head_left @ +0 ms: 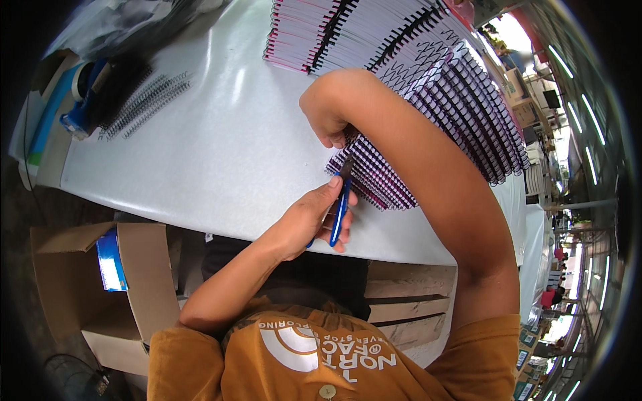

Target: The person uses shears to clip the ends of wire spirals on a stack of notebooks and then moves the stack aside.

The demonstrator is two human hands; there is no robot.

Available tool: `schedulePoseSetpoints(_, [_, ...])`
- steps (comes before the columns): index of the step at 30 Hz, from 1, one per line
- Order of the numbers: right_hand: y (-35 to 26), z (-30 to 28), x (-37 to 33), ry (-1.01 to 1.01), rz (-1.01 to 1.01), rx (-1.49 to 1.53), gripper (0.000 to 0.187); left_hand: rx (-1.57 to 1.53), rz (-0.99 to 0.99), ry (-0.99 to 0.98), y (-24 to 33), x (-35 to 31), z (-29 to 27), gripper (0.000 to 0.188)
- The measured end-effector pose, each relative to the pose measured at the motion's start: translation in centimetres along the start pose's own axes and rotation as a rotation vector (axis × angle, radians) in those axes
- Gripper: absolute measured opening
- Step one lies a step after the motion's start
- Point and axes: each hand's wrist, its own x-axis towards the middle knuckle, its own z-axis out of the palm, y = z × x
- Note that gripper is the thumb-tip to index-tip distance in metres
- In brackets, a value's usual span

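Note:
My left hand [306, 222] is closed round a pair of wire cutters [340, 210] with blue handles. Its dark jaws point up at the near-left corner of a stack of spiral-bound notebooks [381, 175]. At that same corner, my right hand [326, 120] reaches across from the right with its wrist sharply bent. The right fingers are curled down close to the coil ends; whatever they grip is hidden. Dark wire coils line the facing edges of the notebooks, with white and purple-pink showing between them.
More spiral-bound notebooks [468, 107] stand in rows behind my right forearm, with further piles [354, 33] at the far edge. Loose coils [148, 100] lie at left beside a blue tape dispenser [83, 110]. An open cardboard box [144, 267] stands below the white table [200, 167].

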Motion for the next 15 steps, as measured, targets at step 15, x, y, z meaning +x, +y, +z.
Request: schedulePoseSetpoints(15, [0.8,0.2,0.2,0.057,-0.058,0.046,0.028,-0.013,0.014,0.046,1.3,0.5,1.1,0.051])
